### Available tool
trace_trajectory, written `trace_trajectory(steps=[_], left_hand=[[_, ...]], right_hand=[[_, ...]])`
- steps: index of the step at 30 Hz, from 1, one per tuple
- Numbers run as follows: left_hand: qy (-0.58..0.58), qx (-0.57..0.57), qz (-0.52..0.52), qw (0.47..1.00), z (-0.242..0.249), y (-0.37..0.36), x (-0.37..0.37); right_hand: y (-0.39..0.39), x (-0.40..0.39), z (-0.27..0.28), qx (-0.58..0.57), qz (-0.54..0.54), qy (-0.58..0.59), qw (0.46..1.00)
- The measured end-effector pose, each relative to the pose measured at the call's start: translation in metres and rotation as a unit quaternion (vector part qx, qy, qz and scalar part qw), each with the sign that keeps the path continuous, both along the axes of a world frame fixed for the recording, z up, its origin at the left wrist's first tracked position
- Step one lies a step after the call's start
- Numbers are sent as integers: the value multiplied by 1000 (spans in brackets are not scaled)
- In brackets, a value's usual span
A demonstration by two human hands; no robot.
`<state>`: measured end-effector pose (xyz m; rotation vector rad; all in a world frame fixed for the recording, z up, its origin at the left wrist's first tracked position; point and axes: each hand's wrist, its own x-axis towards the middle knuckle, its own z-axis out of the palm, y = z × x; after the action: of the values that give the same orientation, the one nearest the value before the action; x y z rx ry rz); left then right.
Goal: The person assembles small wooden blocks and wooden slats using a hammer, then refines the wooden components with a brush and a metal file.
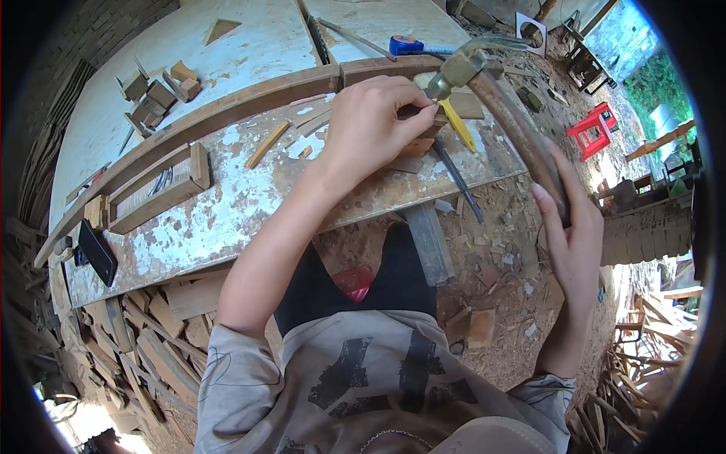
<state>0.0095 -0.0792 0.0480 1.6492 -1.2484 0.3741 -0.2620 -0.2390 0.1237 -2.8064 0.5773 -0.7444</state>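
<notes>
My right hand point(576, 227) is wrapped round the wooden handle of a claw hammer point(518, 121). The hammer's metal head lies right beside the fingertips of my left hand point(378, 121). Thumb and forefinger of my left hand are pinched together over a small piece of wood at the bench edge; what they pinch is too small to make out. Under and behind that hand runs a long curved wooden beam point(249, 98). A yellow-handled tool point(457, 125) and a dark metal bar point(458, 181) lie just right of my left hand.
The worn bench point(219, 219) holds a wooden tray point(159, 189), a phone point(97, 253), small wooden blocks point(155, 98), a wood strip point(268, 144) and a blue tape measure point(406, 45). A red stool point(594, 131) stands right on the littered floor. Scrap wood lies below left.
</notes>
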Motion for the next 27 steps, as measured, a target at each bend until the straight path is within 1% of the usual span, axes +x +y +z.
trace_trajectory(steps=[3,5,7,8,11,12,14,17,19,20,23,26,27], left_hand=[[-7,-2,6,1000,-1,0,-1],[-7,-2,6,1000,-1,0,0],[0,0,7,1000,-1,0,-1],[2,0,7,1000,0,0,0],[3,4,6,1000,0,0,0],[4,7,6,1000,-1,0,0],[4,13,5,1000,-1,0,1],[23,14,-2,1000,2,1,-2],[5,9,0,1000,-1,0,1],[-6,5,2,1000,0,0,3],[-43,41,7,998,9,4,5],[-77,67,15,995,17,12,9],[-72,70,8,995,17,15,11]], right_hand=[[1,-2,7,53,-9,-63,997],[-1,-1,8,69,-7,-151,986],[1,-5,10,144,-36,-175,973],[4,-5,9,159,-46,-175,971],[0,-3,-3,94,-28,-112,989],[3,-4,-6,66,-31,-48,996],[1,-1,-21,-40,22,-25,999],[11,-2,-12,47,-24,-3,999],[11,-3,-11,60,-38,-20,997],[11,-4,-10,60,-37,-29,997],[9,-6,-10,53,-26,-51,997],[0,-5,-22,4,17,-82,996],[2,-5,-21,21,13,-65,998]])
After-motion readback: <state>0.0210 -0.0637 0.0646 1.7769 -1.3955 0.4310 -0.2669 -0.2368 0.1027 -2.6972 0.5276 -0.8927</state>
